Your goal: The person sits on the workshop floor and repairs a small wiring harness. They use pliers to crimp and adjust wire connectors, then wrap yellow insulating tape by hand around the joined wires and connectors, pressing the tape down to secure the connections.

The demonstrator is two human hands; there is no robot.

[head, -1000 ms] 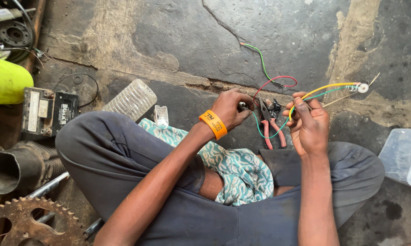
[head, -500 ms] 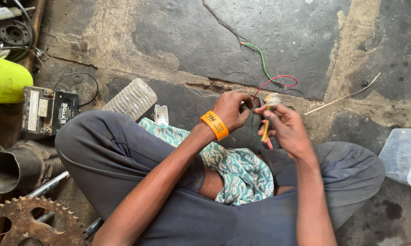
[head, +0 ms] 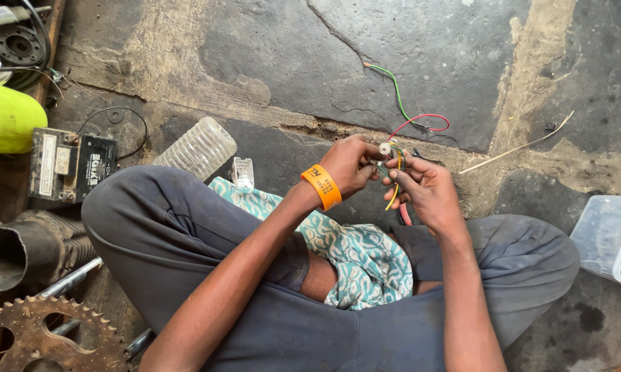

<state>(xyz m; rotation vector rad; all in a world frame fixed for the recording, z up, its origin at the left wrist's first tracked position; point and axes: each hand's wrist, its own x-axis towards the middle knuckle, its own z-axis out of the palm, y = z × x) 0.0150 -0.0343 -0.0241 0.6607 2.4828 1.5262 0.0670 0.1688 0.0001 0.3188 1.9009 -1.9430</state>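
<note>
At frame centre, the left hand (head: pixel 348 165) and right hand (head: pixel 424 193) pinch a bundle of coloured wires (head: pixel 395 172) between closed fingers. An empty clear plastic container (head: pixel 603 238) sits at the right edge; bare stone floor (head: pixel 269 55) lies above.

The floor (head: pixel 269 62) is dark gray stone with long cracks and sandy dirt. A small battery (head: pixel 73 165), a clear plastic bottle (head: pixel 197 147) and a rusty gear (head: pixel 45 337) lie on it
</note>
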